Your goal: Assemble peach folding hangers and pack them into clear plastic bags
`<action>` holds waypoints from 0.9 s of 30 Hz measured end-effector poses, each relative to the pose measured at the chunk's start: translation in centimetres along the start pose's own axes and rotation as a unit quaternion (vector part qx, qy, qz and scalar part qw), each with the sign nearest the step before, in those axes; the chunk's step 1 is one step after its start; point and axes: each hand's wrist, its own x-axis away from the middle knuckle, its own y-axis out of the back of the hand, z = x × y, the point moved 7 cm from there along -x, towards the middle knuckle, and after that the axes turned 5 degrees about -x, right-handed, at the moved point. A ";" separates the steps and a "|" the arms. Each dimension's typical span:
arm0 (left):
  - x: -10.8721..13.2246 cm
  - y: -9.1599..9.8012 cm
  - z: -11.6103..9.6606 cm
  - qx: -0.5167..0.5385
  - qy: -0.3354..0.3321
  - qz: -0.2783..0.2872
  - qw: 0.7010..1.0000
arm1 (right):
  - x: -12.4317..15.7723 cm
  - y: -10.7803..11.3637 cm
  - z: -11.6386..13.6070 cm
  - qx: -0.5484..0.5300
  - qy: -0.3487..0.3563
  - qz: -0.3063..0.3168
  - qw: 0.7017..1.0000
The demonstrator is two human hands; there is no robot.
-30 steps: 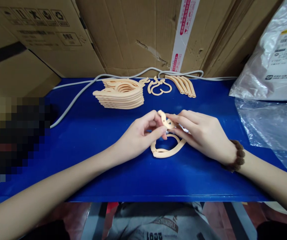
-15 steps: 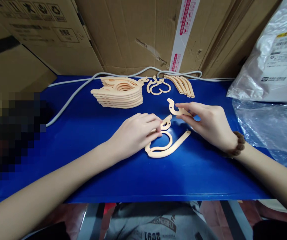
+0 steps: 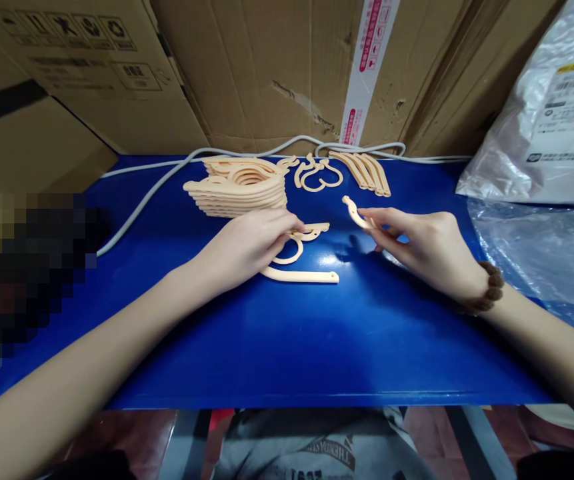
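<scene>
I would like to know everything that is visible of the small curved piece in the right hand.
The small curved piece is pale cream-orange and smooth, and looks like plastic. It is slender and bent, with a knobbed far tip and a small dark spot, likely a hole, partway along. The right hand pinches it between thumb and fingers, which hide its near end. It appears held above the blue table, tip pointing away from the person and leftward.

Curved cream piece [image 3: 354, 213] near looped frame [image 3: 301, 276]
</scene>
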 end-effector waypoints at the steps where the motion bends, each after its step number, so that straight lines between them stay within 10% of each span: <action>1: 0.0 0.0 -0.2 -0.007 -0.005 -0.004 1.000 | 0.1 0.0 0.1 0.005 0.006 -0.001 1.000; 27: 0.2 -2.1 -3.7 0.072 -0.054 0.104 0.990 | 0.2 -0.8 1.4 0.010 0.069 0.044 0.997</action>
